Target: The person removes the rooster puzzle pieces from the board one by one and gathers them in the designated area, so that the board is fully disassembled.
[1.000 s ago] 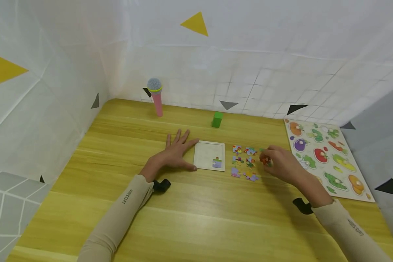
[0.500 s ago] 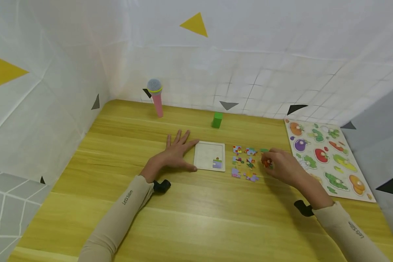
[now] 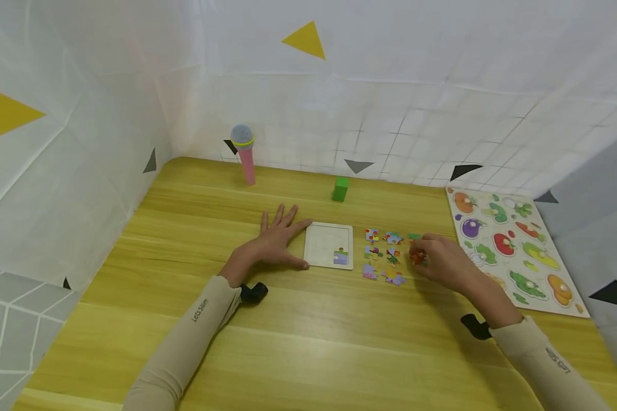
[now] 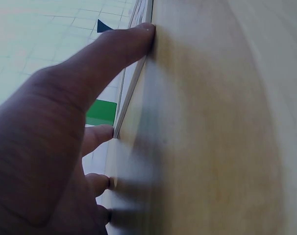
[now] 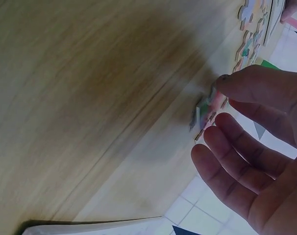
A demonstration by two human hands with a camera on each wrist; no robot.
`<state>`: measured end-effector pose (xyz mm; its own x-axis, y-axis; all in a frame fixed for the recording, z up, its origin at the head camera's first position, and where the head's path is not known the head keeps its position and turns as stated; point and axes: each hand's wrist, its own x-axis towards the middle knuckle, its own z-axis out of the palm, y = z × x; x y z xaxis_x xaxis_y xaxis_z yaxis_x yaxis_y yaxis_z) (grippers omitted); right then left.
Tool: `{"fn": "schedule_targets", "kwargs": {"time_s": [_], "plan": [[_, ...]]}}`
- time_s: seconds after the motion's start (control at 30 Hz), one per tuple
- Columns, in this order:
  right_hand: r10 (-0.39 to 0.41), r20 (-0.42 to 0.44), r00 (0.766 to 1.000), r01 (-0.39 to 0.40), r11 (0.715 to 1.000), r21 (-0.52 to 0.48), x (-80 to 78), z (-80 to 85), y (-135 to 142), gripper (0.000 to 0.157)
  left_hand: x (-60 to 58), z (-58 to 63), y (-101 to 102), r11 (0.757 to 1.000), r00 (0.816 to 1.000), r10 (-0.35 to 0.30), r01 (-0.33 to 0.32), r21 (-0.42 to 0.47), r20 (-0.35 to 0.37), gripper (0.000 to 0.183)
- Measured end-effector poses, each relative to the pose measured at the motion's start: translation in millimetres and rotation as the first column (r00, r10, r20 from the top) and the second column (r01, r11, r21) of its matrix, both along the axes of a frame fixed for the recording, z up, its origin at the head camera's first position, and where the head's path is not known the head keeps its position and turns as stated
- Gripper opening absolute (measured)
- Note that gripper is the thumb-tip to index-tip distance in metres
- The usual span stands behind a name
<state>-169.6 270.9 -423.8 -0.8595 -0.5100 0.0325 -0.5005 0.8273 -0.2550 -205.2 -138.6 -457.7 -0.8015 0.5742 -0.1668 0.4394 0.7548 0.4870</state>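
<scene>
A small pale puzzle tray (image 3: 325,242) lies flat on the wooden table, with one purple and green jigsaw piece (image 3: 341,258) fitted in its lower right corner. My left hand (image 3: 274,245) rests beside it with fingers spread; the straight thumb and index finger touch its left corners, as the left wrist view also shows. Right of the tray, several loose jigsaw pieces (image 3: 393,255) lie in rough columns. Over the rightmost column, my right hand (image 3: 444,261) pinches a red and green jigsaw piece (image 5: 214,102) between thumb and index finger, close above the table. Its other fingers are loosely bent.
Farther right is a vegetable knob-puzzle board (image 3: 514,251). Near the back edge stand a green block (image 3: 341,189) and a pink toy microphone (image 3: 247,157). White sheeting with triangles (image 3: 308,40) encloses the table's back and sides.
My right hand has shifted very slightly right with the pinched jigsaw piece, uncovering more of a green piece behind it. My left hand and the tray stay put.
</scene>
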Motion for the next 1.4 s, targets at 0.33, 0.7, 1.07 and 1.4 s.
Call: {"fn": "schedule_targets", "kwargs": {"time_s": [0.33, 0.7, 1.07, 1.4], "plan": [[0.007, 0.002, 1.000, -0.007, 1.000, -0.012, 0.9, 1.8, -2.8, 0.022, -0.1, -0.7, 0.0, 1.000, 1.000, -0.001, 0.001, -0.006, -0.011, 0.108], [0.058, -0.020, 0.998, -0.059, 0.997, -0.052, 3.6, 4.3, -26.4, 0.023, 2.3, 0.7, 0.9, 1.000, 1.000, 0.003, -0.003, 0.005, -0.006, 0.107], [0.054, 0.015, 0.998, -0.054, 0.998, -0.036, -0.7, 8.5, -54.5, 0.025, 0.4, -0.1, 1.6, 1.000, 1.000, -0.001, 0.001, -0.006, -0.009, 0.107], [0.101, 0.026, 0.995, -0.099, 0.991, -0.092, -1.9, 13.5, -75.9, 0.026, -0.2, -1.6, 0.6, 1.000, 1.000, 0.004, -0.004, -0.003, -0.007, 0.108]]}}
